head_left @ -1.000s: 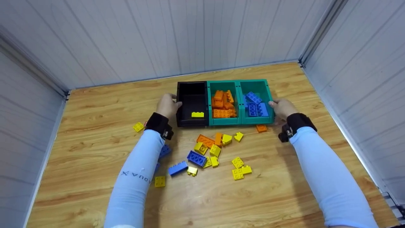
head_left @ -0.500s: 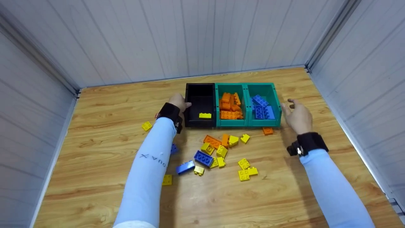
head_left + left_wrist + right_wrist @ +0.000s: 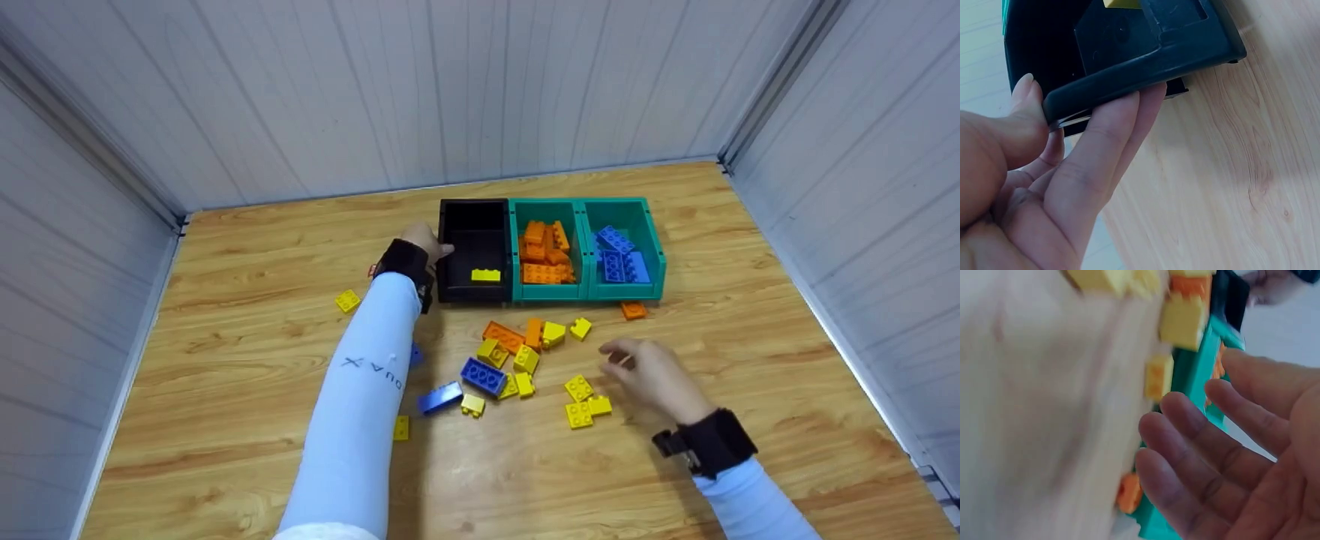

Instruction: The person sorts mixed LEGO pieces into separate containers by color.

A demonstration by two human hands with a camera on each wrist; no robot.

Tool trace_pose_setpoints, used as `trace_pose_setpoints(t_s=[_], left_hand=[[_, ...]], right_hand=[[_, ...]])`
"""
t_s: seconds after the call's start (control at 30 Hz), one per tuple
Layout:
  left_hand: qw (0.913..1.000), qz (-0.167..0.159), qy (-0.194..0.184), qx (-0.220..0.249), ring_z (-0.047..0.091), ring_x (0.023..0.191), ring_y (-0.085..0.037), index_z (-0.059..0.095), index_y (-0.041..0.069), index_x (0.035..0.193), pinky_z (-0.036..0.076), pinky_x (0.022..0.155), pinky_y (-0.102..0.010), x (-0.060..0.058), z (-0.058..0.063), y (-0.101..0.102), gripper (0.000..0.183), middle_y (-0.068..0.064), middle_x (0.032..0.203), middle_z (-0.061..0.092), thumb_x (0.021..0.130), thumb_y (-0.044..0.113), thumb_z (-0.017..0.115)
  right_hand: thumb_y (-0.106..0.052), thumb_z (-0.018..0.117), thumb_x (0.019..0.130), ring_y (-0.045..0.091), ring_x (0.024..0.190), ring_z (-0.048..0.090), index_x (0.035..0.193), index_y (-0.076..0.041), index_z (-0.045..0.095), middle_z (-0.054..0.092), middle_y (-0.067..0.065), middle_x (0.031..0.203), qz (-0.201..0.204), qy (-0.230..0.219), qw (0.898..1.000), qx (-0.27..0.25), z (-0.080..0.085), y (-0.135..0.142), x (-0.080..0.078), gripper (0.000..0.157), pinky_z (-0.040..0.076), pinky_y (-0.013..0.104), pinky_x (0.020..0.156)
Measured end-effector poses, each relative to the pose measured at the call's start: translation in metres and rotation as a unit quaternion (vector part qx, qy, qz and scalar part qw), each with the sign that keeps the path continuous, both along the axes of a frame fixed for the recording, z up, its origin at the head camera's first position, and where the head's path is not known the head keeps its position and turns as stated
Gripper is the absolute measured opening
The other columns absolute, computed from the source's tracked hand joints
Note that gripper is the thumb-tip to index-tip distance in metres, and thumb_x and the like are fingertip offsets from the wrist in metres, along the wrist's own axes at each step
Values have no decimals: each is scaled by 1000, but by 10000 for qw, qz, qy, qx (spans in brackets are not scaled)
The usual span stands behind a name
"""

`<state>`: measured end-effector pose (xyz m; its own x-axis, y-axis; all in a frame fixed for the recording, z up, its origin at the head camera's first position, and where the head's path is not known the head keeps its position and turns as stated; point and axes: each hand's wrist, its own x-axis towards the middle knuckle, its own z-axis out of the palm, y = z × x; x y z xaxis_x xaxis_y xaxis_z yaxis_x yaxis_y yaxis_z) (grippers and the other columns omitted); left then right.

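My left hand (image 3: 422,238) grips the left side wall of the black bin (image 3: 474,295), thumb over the rim and fingers on the outer face, as the left wrist view shows. Inside that bin lies one yellow brick (image 3: 485,275). Joined on its right are a green bin (image 3: 551,293) with orange bricks (image 3: 546,273) and another green bin (image 3: 625,292) with blue bricks (image 3: 616,239). My right hand (image 3: 660,375) hovers over the table with nothing in it, fingers loosely bent. Nearest to it is a cluster of yellow bricks (image 3: 579,414), just to its left.
Loose yellow, orange and blue bricks (image 3: 482,376) are strewn in front of the bins. An orange brick (image 3: 634,310) lies by the right bin's front. Farther left is a yellow brick (image 3: 348,301). Pale panel walls (image 3: 480,97) enclose the wooden table (image 3: 247,352).
My right hand has let go of the right green bin and come down and leftward, near the yellow cluster. My left hand stays on the black bin. The view has shifted slightly.
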<state>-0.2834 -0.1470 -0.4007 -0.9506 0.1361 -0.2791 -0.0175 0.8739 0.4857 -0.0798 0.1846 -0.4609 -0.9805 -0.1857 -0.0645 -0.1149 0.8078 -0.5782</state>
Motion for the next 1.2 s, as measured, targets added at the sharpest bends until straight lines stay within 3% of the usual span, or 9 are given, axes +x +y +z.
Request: trace_pose_setpoints(t_s=[0.27, 0.53, 0.77, 0.93, 1.07, 1.2], left_hand=[[9999, 98, -119, -20, 45, 72, -19, 45, 11, 61, 41, 72, -29, -4, -3, 1, 48, -9, 91, 57, 97, 35, 64], [9992, 244, -297, 118, 42, 63, -17, 47, 10, 63, 40, 67, -30, -7, -8, -6, 46, 1, 65, 38, 97, 35, 64], [9988, 194, -353, 269, 51, 67, -17, 67, 2, 82, 44, 68, -30, -2, 6, -6, 38, -3, 73, 52, 97, 36, 64], [9985, 144, -443, 295, 56, 62, -16, 71, -1, 89, 45, 64, -28, -3, 6, -5, 39, -2, 66, 55, 97, 36, 64], [9978, 143, -544, 358, 66, 72, -21, 74, -1, 97, 49, 70, -29, -4, 4, -7, 40, -11, 79, 67, 98, 37, 63], [9974, 164, -648, 275, 65, 74, -21, 73, 0, 95, 47, 71, -29, -4, 0, -9, 41, -17, 98, 70, 98, 39, 61]], right_hand=[[-16, 76, 88, 18, 91, 66, 115, -7, 71, 70, 5, 105, 169, -70, 9994, 283, -14, -17, 17, 29, 54, 40, 81], [-18, 79, 85, 17, 88, 64, 115, -4, 71, 69, 5, 103, 374, 25, 9984, 415, -19, -28, 20, 34, 53, 38, 78], [-21, 82, 82, 20, 88, 63, 117, -5, 71, 67, 6, 101, 296, 39, 9975, 635, -16, -37, 23, 40, 52, 40, 77], [-25, 85, 79, 17, 85, 61, 119, -7, 70, 65, 4, 99, 226, 124, 9962, 830, -18, -45, 27, 46, 51, 39, 73], [-28, 85, 78, 17, 84, 61, 116, -10, 72, 64, 3, 99, 174, 360, 9945, 971, -22, -51, 29, 44, 51, 38, 70], [-20, 85, 79, 22, 83, 61, 110, -9, 72, 63, 5, 97, 248, 576, 9923, 1070, -25, -56, 30, 36, 52, 39, 67]])
